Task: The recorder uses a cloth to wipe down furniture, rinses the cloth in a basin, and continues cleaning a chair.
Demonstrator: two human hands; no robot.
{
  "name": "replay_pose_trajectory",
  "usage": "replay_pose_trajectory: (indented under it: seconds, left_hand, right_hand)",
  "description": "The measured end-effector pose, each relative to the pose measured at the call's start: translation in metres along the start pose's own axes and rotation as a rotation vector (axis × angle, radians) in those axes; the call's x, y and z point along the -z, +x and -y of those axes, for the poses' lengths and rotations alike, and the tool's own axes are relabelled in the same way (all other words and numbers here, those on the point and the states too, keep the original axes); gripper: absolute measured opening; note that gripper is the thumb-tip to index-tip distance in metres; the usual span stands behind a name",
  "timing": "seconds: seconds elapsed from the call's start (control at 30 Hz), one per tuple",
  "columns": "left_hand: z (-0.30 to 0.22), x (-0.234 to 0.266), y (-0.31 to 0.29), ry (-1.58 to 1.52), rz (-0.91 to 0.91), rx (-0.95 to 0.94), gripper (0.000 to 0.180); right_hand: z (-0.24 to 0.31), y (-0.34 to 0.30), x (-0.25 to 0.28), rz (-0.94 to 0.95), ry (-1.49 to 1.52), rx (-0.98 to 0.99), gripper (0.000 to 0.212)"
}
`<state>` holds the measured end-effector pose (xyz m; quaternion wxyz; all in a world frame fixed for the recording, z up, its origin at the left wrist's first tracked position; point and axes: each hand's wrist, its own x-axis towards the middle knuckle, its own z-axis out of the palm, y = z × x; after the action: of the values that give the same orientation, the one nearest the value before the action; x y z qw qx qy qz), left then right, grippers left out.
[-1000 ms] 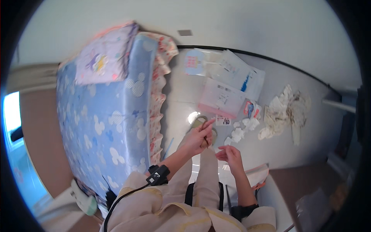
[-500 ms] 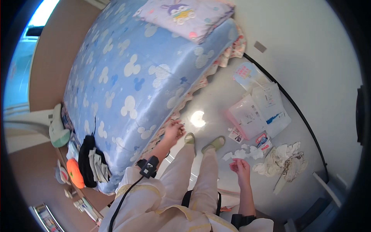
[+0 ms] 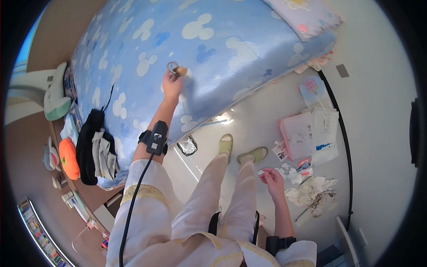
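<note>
Above the bed (image 3: 209,91), left hand (image 3: 172,86) gripping a brownish ring (image 3: 169,66) (carrying step, presumably, needing steadiness); right hand (image 3: 272,178) curled, grip unclear.

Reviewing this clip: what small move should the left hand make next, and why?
Probably lower the left hand a little and set the small brown-and-tan object with a ring-like loop down on the shiny blue bedspread with white mouse-head shapes. The hand holds it over the bedspread, in from the edge, and a shadow beside the hand suggests it is slightly raised.
</note>
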<state>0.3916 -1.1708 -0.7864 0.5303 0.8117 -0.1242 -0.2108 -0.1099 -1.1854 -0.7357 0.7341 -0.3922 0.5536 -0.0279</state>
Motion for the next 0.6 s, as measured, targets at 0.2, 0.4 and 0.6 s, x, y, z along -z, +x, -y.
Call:
replay_pose_trajectory:
  seconds: [0.2, 0.4, 0.6]
  left_hand:
    - [0.028, 0.041, -0.049, 0.336, -0.018, -0.213, 0.064]
    - [0.085, 0.107, -0.187, 0.195, -0.126, 0.105, 0.048]
    - [0.105, 0.185, -0.318, -0.060, -0.353, 0.553, 0.035]
  right_hand:
    - [0.022, 0.010, -0.056, 0.081, -0.172, 0.030, 0.018]
    - [0.056, 0.015, -0.113, 0.227, -0.301, 0.104, 0.018]
    - [0.095, 0.021, -0.166, 0.382, -0.759, 0.361, 0.023]
